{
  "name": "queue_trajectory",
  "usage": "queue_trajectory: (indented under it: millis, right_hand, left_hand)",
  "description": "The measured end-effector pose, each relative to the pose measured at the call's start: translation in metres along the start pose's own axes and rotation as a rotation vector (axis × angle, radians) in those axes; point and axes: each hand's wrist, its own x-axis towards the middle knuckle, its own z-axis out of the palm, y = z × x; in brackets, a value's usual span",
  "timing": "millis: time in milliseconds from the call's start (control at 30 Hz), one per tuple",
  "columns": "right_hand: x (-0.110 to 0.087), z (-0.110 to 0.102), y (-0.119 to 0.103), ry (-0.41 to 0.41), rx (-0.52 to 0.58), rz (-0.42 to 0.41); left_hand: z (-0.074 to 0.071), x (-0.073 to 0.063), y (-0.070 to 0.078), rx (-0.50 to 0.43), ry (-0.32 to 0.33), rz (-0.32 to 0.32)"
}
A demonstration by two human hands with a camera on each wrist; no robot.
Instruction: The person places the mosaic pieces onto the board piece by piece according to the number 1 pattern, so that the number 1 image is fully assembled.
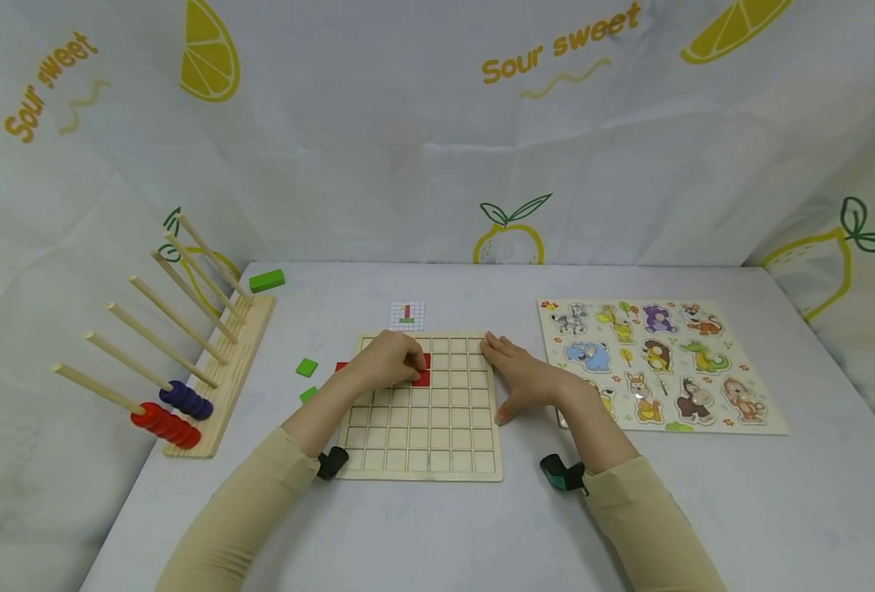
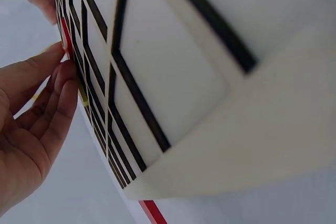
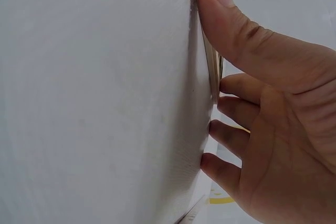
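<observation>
A wooden grid board [image 1: 430,440] lies at the middle of the table. My left hand [image 1: 386,360] reaches over its upper part, thumb and curled fingertips pinching a red square tile [image 2: 66,38] low at the grid. Beside those fingertips a red tile [image 1: 428,360] shows in the board's cells; the hand hides part of the cells there. In the left wrist view a yellowish sliver [image 2: 82,93] shows under the fingers. My right hand [image 1: 524,378] rests along the board's right edge, fingers spread, its thumb [image 3: 231,24] touching the rim.
A small pattern card [image 1: 408,316] lies behind the board. Left of it are a green tile [image 1: 307,367], another green tile partly under the forearm, and a red piece [image 1: 341,366]. A bead abacus [image 1: 241,362] stands left, a green block [image 1: 266,281] behind, an animal puzzle [image 1: 667,370] right.
</observation>
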Motion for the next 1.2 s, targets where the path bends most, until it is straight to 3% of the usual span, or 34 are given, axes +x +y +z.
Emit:
queue_trajectory:
  millis: [200, 433, 667, 967, 1200]
  right_hand:
    - [0.0, 0.0, 0.0, -0.006, -0.007, 0.003]
    - [-0.002, -0.001, -0.001, -0.007, -0.003, 0.0]
    - [-0.001, -0.001, -0.001, -0.01, 0.0, 0.006]
    - [-0.001, 0.001, -0.001, -0.006, -0.006, 0.016]
    - [0.001, 0.001, 0.0, -0.013, -0.007, 0.015]
  left_hand:
    - [-0.007, -0.003, -0.007, -0.042, -0.003, -0.019]
    - [-0.025, -0.01, -0.02, -0.102, 0.044, -0.023]
    - [-0.045, -0.019, -0.033, -0.133, 0.086, -0.09]
    - [-0.064, -0.032, -0.063, -0.151, 0.094, -0.18]
    - [-0.069, -0.039, -0.083, -0.14, 0.082, -0.199]
